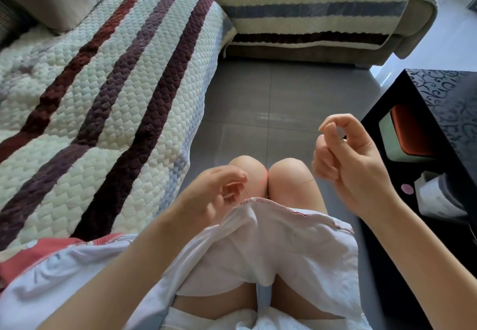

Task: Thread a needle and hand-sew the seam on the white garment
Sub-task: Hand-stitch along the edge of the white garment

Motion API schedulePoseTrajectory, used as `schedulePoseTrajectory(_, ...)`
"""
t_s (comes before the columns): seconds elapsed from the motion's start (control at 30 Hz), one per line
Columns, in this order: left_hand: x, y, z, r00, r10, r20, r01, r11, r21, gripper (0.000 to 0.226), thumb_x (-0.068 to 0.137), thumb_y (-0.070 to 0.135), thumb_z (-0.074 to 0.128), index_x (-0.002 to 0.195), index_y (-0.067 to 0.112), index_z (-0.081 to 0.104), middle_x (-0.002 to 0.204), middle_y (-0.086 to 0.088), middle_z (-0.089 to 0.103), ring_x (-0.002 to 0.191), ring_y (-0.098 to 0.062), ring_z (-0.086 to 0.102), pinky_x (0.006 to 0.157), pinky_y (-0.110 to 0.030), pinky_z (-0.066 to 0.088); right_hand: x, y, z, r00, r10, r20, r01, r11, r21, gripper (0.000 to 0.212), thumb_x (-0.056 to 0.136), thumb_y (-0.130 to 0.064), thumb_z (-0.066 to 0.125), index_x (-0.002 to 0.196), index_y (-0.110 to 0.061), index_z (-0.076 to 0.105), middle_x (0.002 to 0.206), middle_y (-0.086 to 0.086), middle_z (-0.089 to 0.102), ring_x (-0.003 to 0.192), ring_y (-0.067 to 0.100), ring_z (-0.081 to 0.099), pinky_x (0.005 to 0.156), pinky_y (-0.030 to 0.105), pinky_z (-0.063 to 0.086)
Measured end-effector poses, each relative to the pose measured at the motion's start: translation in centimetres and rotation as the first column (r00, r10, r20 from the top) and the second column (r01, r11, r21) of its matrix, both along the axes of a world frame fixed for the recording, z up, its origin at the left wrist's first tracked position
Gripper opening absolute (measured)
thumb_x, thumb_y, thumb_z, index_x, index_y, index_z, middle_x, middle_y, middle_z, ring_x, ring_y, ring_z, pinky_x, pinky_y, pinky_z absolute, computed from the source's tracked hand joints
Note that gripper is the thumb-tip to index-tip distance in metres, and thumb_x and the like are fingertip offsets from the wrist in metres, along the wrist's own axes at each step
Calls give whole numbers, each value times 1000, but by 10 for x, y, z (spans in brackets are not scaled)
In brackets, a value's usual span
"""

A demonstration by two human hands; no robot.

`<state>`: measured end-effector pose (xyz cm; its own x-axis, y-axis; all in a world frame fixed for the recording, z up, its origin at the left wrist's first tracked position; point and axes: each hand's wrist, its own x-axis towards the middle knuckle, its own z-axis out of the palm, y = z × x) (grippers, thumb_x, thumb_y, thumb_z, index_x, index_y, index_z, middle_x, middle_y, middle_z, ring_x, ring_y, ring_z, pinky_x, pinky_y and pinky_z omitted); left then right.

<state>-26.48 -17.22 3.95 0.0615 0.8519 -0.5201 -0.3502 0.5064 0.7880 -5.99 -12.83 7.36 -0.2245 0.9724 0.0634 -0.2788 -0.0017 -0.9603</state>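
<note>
White garment [284, 242] crumpled over lap, red-stitched seam [296, 212] along far edge. Left hand [219, 192] pinches garment edge. Right hand [346, 159] raised, fingertips pinching thin thread [307, 181].

Needle too tiny in right hand [348, 159] pinch, thread [306, 180] a faint hairline, white garment [284, 247] cropped at bottom.

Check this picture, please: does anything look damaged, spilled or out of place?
Nothing is spilled or broken. Only the edge of the white garment looks uneven: the red stitches run in a wavy line and the cloth bunches beside the left hand, whose fingers pinch the thread. That fits sewing in progress.
</note>
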Motion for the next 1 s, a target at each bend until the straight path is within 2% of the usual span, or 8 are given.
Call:
schedulePoseTrajectory(0.17, -17, 25, 46, 987, -162, 15, 156, 971, 179, 13, 61, 18, 65, 51, 20, 57, 58, 2, 49, 56, -11, 48, 64, -25, 39, 2, 20, -5, 934, -111, 338, 52, 983, 178, 12, 93, -21, 51, 83, -20, 57, 52, -12, 32, 49, 10, 24, 45, 23, 21)
schedulePoseTrajectory(0.33, -15, 39, 85, 926, -244, -288, 343, 864, 370, 12, 74, 17, 64, 66, 17, 74, 48, 12, 46, 49, -5, 37, 54, -13, 35, -22, 17, -19, 816, -19, 577, -167, 949, 268, 15, 89, -18, 43, 83, -29, 53, 67, -13, 48, 62, 5, 39, 61, 20, 33)
schedulePoseTrajectory(0.4, -12, 41, 93, 895, -270, -356, 405, 827, 390, 15, 77, 18, 62, 70, 18, 76, 49, 12, 51, 50, -2, 38, 57, -14, 33, -32, 15, -21, 796, 26, 605, -215, 946, 241, 17, 87, -20, 43, 82, -32, 52, 72, -4, 53, 65, 13, 43, 65, 30, 37)
schedulePoseTrajectory(0.6, -10, 42, 92, 888, -271, -372, 417, 816, 401, 4, 79, 16, 69, 78, 15, 73, 50, 14, 49, 49, -4, 33, 54, -14, 30, -41, 5, -27, 781, 166, 603, -311, 940, 143, 11, 81, -45, 44, 83, -42, 55, 77, -2, 54, 73, 29, 44, 72, 52, 39)
schedulePoseTrajectory(0.7, -12, 42, 87, 905, -223, -363, 363, 848, 386, 2, 80, 16, 70, 81, 14, 71, 48, 14, 47, 49, -4, 32, 56, -17, 30, -36, -1, -21, 911, 342, 230, -370, 925, 91, 23, 79, -31, 55, 102, -28, 54, 70, -3, 42, 65, 17, 32, 66, 35, 25)
schedulePoseTrajectory(0.77, -14, 44, 81, 907, -167, -387, 316, 877, 362, 4, 85, 14, 65, 85, 11, 69, 49, 14, 49, 52, -5, 33, 59, -19, 30, -34, -4, -13, 910, 410, 58, -414, 905, 102, 41, 80, -19, 58, 120, -21, 46, 67, -2, 38, 62, 13, 30, 61, 28, 24)
schedulePoseTrajectory(0.9, -18, 45, 58, 868, -45, -494, 229, 920, 317, 7, 90, 15, 63, 86, 15, 69, 65, 14, 62, 64, -2, 54, 66, -15, 45, -35, 0, 3, 970, 225, 91, -239, 952, 192, 4, 90, -9, 49, 93, -10, 51, 64, -8, 44, 57, 11, 35, 57, 19, 34)
schedulePoseTrajectory(1.0, -20, 35, 31, 803, -92, -589, 258, 944, 204, 25, 86, 42, 66, 92, 18, 67, 84, 7, 64, 85, -7, 61, 77, -25, 52, -26, 12, 14, 970, 42, 239, -117, 944, 308, 10, 90, -10, 53, 80, -10, 57, 63, -8, 55, 58, 10, 48, 62, 19, 43)
